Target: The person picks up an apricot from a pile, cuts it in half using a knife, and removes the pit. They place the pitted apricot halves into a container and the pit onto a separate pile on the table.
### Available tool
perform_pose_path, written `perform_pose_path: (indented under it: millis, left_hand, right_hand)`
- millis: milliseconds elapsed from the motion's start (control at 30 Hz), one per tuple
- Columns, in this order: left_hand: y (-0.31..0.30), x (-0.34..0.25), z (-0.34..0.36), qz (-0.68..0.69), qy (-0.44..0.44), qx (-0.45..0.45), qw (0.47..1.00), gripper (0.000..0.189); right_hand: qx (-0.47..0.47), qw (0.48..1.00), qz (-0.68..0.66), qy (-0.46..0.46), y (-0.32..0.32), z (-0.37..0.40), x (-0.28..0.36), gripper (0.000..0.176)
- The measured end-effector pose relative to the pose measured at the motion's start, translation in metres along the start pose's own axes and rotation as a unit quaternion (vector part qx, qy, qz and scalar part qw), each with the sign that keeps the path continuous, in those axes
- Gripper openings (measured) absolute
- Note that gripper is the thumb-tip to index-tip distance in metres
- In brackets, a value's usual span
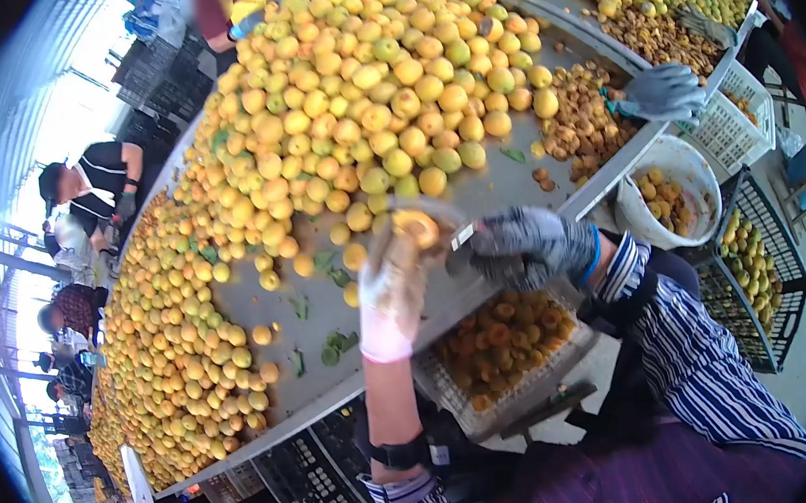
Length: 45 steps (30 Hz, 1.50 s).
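My left hand [393,296], in a white and pinkish stained glove, is closed around an apricot [414,227] that shows its cut orange inside. Just to the right is my right hand [531,247] in a grey knitted glove, its fingers wrapped around a small hand tool [461,237]. A pale patch of the tool shows close to the fruit; its exact shape is blurred. Both hands are above the near edge of a metal table [339,393]. Beyond them a big heap of whole apricots [368,90] covers much of the tabletop.
A pile of brown apricot pieces [583,108] lies near a spare grey glove [661,93]. Below the edge stands a crate of halved apricots [504,344]. A white bucket [627,210] and black crate [786,297] are at right. Several people work around the table.
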<state>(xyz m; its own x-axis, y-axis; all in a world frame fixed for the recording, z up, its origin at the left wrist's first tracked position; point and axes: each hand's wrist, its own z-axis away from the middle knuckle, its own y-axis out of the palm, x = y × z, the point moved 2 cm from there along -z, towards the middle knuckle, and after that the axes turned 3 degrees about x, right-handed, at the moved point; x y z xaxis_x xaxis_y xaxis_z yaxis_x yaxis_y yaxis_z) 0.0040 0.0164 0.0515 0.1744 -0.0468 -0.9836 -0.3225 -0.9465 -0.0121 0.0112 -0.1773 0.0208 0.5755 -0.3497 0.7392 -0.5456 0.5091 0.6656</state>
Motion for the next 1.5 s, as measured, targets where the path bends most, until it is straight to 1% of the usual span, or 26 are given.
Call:
perform_pose_path:
  millis: [33,67,100,167,233,300,333,367,433,500,567,600,633,667,700,767,867,967,1033,1100,1200,1233,1300,1367,1400,1500]
  left_hand:
    - [-0.003,0.019,-0.005,0.271,-0.034,-0.020,0.962,0.038]
    - [-0.006,0.020,-0.005,0.279,-0.073,-0.071,0.955,0.036]
    - [-0.011,0.030,-0.009,0.320,-0.008,-0.036,0.947,0.034]
    - [-0.008,0.033,-0.011,0.360,-0.062,-0.134,0.921,0.038]
    - [-0.002,0.034,-0.012,0.390,-0.129,-0.117,0.904,0.043]
    - [0.014,0.032,-0.013,0.417,-0.172,-0.128,0.883,0.046]
    - [0.023,0.031,-0.013,0.382,-0.179,-0.117,0.899,0.049]
    - [0.028,0.036,-0.018,0.391,-0.203,-0.124,0.889,0.051]
    - [0.044,0.038,-0.017,0.380,-0.225,-0.093,0.892,0.055]
    - [0.061,0.037,-0.016,0.365,-0.243,-0.084,0.895,0.057]
    - [0.071,0.040,-0.013,0.355,-0.246,-0.044,0.901,0.057]
    - [0.077,0.040,-0.006,0.172,-0.128,-0.052,0.975,0.052]
    - [0.086,0.039,0.002,-0.017,0.001,-0.061,0.998,0.047]
    - [0.089,0.048,0.007,-0.132,0.069,-0.054,0.987,0.046]
    - [0.087,0.054,0.001,0.243,-0.187,0.014,0.952,0.052]
    - [0.096,0.045,-0.003,0.412,-0.297,0.025,0.861,0.058]
    - [0.104,0.039,-0.009,0.386,-0.313,0.022,0.868,0.060]
    - [0.102,0.039,-0.005,0.353,-0.267,0.075,0.894,0.060]
    - [0.103,0.038,-0.005,0.352,-0.264,0.072,0.895,0.056]
    - [0.102,0.037,-0.004,0.311,-0.261,0.055,0.912,0.063]
    - [0.099,0.035,-0.002,0.309,-0.219,0.100,0.920,0.060]
    - [0.099,0.035,-0.003,0.309,-0.218,0.100,0.921,0.060]
    - [0.100,0.037,-0.004,0.323,-0.292,0.058,0.898,0.059]
    - [0.098,0.038,-0.002,0.320,-0.291,0.060,0.900,0.057]
    - [0.097,0.039,-0.001,0.317,-0.292,0.062,0.900,0.056]
    - [0.094,0.039,0.003,0.336,-0.262,0.075,0.902,0.053]
  right_hand:
    - [-0.068,0.994,0.081,-0.038,0.006,0.003,0.009,0.028]
    - [-0.129,0.976,0.146,-0.102,0.008,0.004,0.018,0.028]
    - [-0.188,0.946,0.209,-0.158,0.007,0.006,0.023,0.029]
    - [-0.167,0.951,0.057,-0.253,-0.003,0.005,0.029,0.030]
    - [-0.084,0.945,0.018,-0.316,-0.020,-0.001,0.043,0.031]
    - [-0.133,0.920,-0.007,-0.368,-0.023,-0.003,0.052,0.029]
    - [-0.152,0.920,-0.020,-0.361,-0.028,-0.001,0.055,0.026]
    - [-0.154,0.920,-0.020,-0.360,-0.020,-0.001,0.058,0.026]
    - [-0.235,0.909,-0.026,-0.343,0.000,-0.002,0.060,0.024]
    - [-0.209,0.903,0.015,-0.374,-0.035,-0.005,0.048,0.026]
    - [-0.097,0.930,-0.078,-0.347,-0.047,-0.002,0.049,0.032]
    - [-0.151,0.901,-0.037,-0.405,-0.016,-0.001,0.056,0.037]
    - [-0.093,0.907,-0.035,-0.409,-0.016,0.004,0.061,0.031]
    - [-0.084,0.906,-0.048,-0.413,-0.016,0.007,0.065,0.031]
    - [-0.075,0.903,-0.061,-0.418,-0.014,0.011,0.070,0.030]
    - [-0.075,0.896,-0.065,-0.433,-0.006,0.013,0.075,0.030]
    - [-0.069,0.896,-0.063,-0.434,-0.004,0.012,0.079,0.036]
    - [-0.132,0.908,-0.045,-0.395,0.004,0.007,0.068,0.030]
    - [-0.135,0.910,-0.051,-0.389,0.011,0.006,0.065,0.028]
    - [-0.159,0.917,0.058,-0.361,0.015,0.006,0.063,0.028]
    - [-0.168,0.918,0.083,-0.350,0.017,0.006,0.061,0.029]
    - [-0.167,0.921,0.086,-0.341,0.016,0.005,0.061,0.029]
    - [-0.157,0.922,0.083,-0.343,0.015,0.002,0.060,0.028]
    - [-0.147,0.918,0.037,-0.366,0.015,-0.002,0.055,0.027]
    - [-0.163,0.924,0.044,-0.343,0.019,0.000,0.056,0.028]
    - [-0.182,0.916,0.047,-0.354,0.026,-0.002,0.054,0.029]
